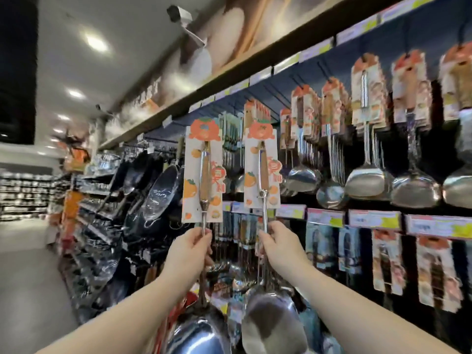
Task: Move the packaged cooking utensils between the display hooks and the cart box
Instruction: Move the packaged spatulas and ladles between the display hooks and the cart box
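Packaged ladles (203, 175) before shop display wall (278, 88)

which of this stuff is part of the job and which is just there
Job:
- left hand, holding the left packaged utensil
- right hand, holding the right packaged utensil
- hung utensils on the display hooks
- cart box: not in view

Just there:
- pans
- price labels
- security camera

Lit brightly from round ceiling lights (96, 43). Glares off the steel utensils (270, 325) at the bottom. Blurs everywhere, worst toward the right edge; bends the shelf (229, 79) lines; darkens upper left.
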Demonstrator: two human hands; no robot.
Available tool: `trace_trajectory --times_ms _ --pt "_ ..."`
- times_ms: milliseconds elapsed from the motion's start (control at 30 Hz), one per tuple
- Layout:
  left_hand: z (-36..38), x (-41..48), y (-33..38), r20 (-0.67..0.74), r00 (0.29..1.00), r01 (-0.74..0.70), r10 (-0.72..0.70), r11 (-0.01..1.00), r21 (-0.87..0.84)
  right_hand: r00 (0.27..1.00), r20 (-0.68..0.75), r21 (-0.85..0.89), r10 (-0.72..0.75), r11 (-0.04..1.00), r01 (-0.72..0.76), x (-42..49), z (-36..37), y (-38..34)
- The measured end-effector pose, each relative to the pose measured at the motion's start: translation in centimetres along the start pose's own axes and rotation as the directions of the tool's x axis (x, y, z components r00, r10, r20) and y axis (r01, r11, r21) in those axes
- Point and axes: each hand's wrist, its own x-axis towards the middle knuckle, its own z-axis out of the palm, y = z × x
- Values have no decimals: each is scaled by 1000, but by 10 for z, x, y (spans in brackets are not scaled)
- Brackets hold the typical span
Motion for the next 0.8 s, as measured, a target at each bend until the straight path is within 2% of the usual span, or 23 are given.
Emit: trace_trajectory --times_ms 167,333,467,633,800 --pt "25 82 -20 -27 993 -111 112 994 8 999 -47 -60 -11 998 8 89 8 21" --pt "56 149 -48 15 995 -92 94 992 -86 989 -141 -102 -34 995 20 162 13 31" --pt "80 206 -62 30 987 -153 157 981 -116 978 -202 -174 -58 984 23 219 8 34" --pt "108 276 -77 82 979 -159 184 956 -245 932 -351 -325 -95 945 -26 277 6 37" --pt "128 348 -88 152 944 -223 293 906 -359 872 -466 -424 -150 903 -71 336 11 28"
